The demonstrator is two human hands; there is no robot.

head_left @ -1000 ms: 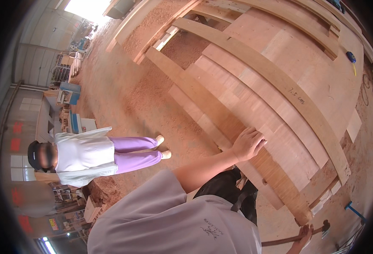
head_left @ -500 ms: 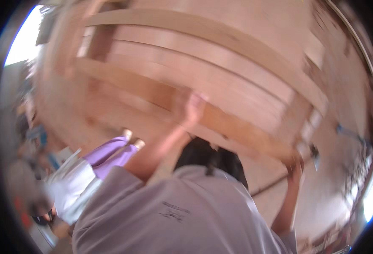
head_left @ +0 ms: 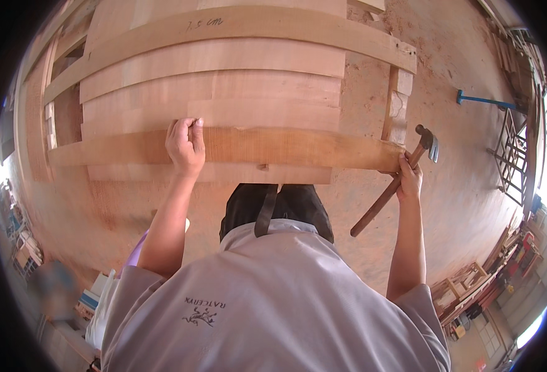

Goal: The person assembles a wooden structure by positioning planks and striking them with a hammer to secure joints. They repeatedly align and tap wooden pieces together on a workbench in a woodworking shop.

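My right hand [head_left: 410, 177] grips a hammer [head_left: 378, 204] with a wooden handle, its metal head up and to the right. Fingers of that same hand touch the right end of a brown wooden board [head_left: 273, 146]. This board lies crosswise over pale planks [head_left: 249, 90] and close to my body. Over the board's left part, my left hand [head_left: 185, 146] is closed with fingertips pressed together; whatever is inside them, if anything, is too small to make out. Farther off, a second crosswise board [head_left: 255, 26] with handwriting on it runs parallel to the first.
Short wood blocks [head_left: 399, 102] sit between the boards' right ends. A blue long-handled tool [head_left: 487, 100] and a dark metal frame [head_left: 512, 158] are on the dusty floor at right. Timber [head_left: 462, 288] is piled at lower right. Behind my left arm, a person in purple trousers [head_left: 134, 254] partly shows.
The view has turned and sharpened, so the boards now lie nearly level across it. The hammer has come plainly into sight in my right hand. The person at left is now mostly hidden.
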